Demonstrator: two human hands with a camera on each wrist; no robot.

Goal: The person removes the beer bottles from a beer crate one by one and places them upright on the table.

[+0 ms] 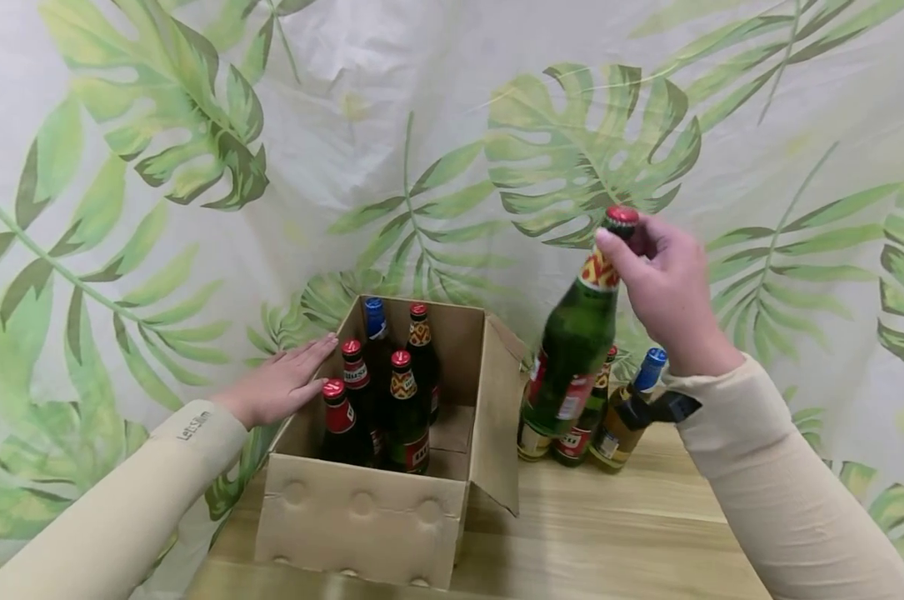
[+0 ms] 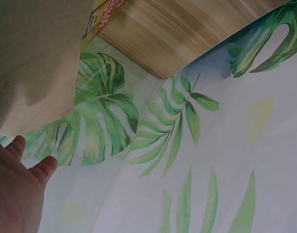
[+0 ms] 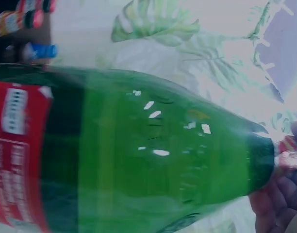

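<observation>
box point(image 1: 357, 533) on table point(image 1: 609, 542) | bottles point(image 1: 404, 421) in box | other bottles point(image 1: 611, 446) right of box

The left sleeve point(image 1: 114, 504) and right sleeve point(image 1: 796, 492) are long, close-fitting and pale beige. The left one ends above the bare left hand point(image 1: 279, 387) in a cuff point(image 1: 228, 427) printed with small dark lettering point(image 1: 194, 426) beginning "Lets", the rest unclear. The right one, faintly creased, ends at the bare right hand point(image 1: 669, 279), a black attachment point(image 1: 669, 407) jutting from the wrist.
</observation>
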